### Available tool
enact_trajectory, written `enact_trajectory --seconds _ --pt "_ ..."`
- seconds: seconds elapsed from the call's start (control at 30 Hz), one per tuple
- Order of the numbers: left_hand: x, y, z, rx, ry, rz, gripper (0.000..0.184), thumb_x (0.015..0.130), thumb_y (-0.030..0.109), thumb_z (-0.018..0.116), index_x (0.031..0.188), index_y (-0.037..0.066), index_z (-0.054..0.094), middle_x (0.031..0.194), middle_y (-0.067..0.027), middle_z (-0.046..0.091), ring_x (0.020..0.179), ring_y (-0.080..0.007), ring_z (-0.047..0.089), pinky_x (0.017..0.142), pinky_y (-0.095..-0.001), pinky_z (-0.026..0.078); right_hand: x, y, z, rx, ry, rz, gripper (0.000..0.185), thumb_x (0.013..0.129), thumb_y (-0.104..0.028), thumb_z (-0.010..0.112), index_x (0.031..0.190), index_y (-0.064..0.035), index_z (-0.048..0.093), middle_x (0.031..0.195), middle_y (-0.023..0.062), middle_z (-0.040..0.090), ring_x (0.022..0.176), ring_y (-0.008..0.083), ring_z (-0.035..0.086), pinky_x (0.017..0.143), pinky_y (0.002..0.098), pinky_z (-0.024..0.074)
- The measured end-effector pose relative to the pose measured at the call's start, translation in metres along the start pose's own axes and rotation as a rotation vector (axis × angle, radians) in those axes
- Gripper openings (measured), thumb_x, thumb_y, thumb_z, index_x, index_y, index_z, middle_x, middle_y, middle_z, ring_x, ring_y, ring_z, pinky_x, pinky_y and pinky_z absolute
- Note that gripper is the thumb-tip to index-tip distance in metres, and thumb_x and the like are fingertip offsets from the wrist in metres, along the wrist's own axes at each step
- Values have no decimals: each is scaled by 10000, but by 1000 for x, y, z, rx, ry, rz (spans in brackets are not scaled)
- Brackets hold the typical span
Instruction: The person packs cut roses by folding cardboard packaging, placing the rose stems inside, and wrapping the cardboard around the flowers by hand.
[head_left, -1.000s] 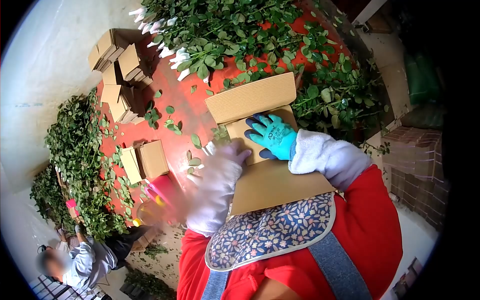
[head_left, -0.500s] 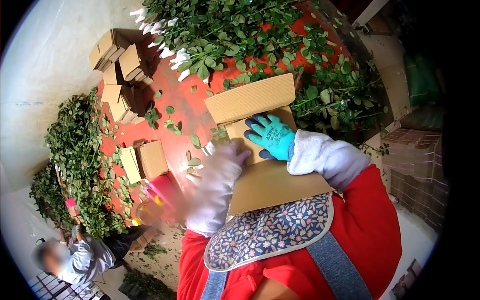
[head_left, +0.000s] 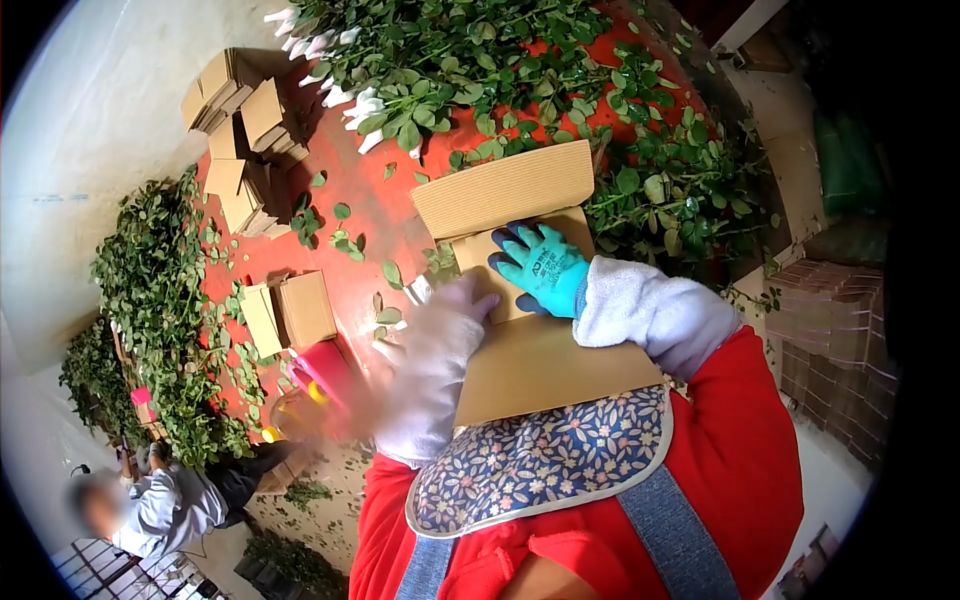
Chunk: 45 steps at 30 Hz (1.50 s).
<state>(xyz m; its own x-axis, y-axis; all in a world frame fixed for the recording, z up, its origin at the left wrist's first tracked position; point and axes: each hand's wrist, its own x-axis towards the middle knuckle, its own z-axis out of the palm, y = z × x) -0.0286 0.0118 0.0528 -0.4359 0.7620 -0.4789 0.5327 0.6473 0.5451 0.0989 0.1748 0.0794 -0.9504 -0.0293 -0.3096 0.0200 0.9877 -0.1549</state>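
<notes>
One creased cardboard piece (head_left: 560,372) beneath right hand (head_left: 543,268), left hand (head_left: 468,298) at edge.

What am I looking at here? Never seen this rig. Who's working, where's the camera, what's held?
No machine: these are a person's own hands. One head-worn camera took every picture, looking forward and down. The right hand, in a teal glove, lies spread on a folded cardboard sheet. The left hand is at the sheet's edge, too blurred to tell whether it grips. On the red surface lie leafy stems, loose leaves and cardboard stacks. Another person is at lower left.
</notes>
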Motion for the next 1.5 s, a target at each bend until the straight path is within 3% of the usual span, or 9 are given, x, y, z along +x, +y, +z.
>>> enact_trajectory --seconds 0.27,0.47,0.63,0.7,0.8,0.83,0.9,1.07,1.5 --pt "-1 13 -11 -2 -66 -63 627 760 304 743 1285 49 513 1018 -190 664 928 -319 649 810 -358 525 -1 0 2 -2 38 -7 668 781 -418 656 1346 -112 475 1482 164 327 1366 350 286 1054 513 268" --pt "12 18 -5 60 1 203 1028 699 309 782 1500 123 165 1169 -234 580 1060 -366 592 905 -394 483 3 1 0 -20 -38 -20 669 813 -453 625 1360 -104 461 1488 177 307 1358 372 285 1053 537 253" --pt "16 35 -14 242 -98 152 1062 703 367 765 1494 45 133 1183 -227 578 1031 -354 607 852 -391 505 -13 2 -21 102 -74 -48 703 781 -463 649 1351 -102 453 1460 189 333 1353 401 282 1058 554 262" --pt "23 24 -9 264 -78 226 1049 715 381 757 1489 33 141 1179 -229 577 1029 -356 607 856 -387 505 -24 -1 -31 277 0 -83 705 796 -509 660 1361 -141 451 1352 173 474 1219 316 485 962 438 418" --pt "15 48 -26 332 -169 122 1033 731 407 745 1483 20 152 1194 -238 563 1054 -361 596 883 -381 497 -49 -2 -89 1135 -733 176 738 810 -556 642 1380 -133 439 1144 172 616 955 249 644 873 378 478" --pt "15 49 -27 341 -183 107 1034 734 414 743 1484 19 149 1210 -244 553 1067 -365 589 895 -380 491 -53 -7 -95 986 -745 108 743 817 -563 632 1386 -128 435 1089 174 640 892 242 665 862 379 482" --pt "15 52 -29 360 -211 78 1037 741 428 739 1485 18 145 1241 -255 533 1095 -371 575 920 -379 480 -52 -4 -31 668 -252 -276 712 839 -532 617 1371 -94 440 1205 197 575 1070 339 582 900 415 455" --pt "12 69 -46 272 -257 42 1028 748 406 741 1485 12 141 1275 -261 518 1108 -367 572 931 -378 477 -78 -17 -61 438 183 -279 435 920 -324 543 1254 -46 522 1138 172 589 982 310 581 857 373 463" --pt "8 44 -22 426 -99 172 1048 742 429 732 1485 15 120 1175 -240 572 1004 -354 612 833 -390 514 -62 -29 -43 21 17 -279 366 862 -208 492 1208 -89 511 987 80 582 805 257 580 675 406 465"
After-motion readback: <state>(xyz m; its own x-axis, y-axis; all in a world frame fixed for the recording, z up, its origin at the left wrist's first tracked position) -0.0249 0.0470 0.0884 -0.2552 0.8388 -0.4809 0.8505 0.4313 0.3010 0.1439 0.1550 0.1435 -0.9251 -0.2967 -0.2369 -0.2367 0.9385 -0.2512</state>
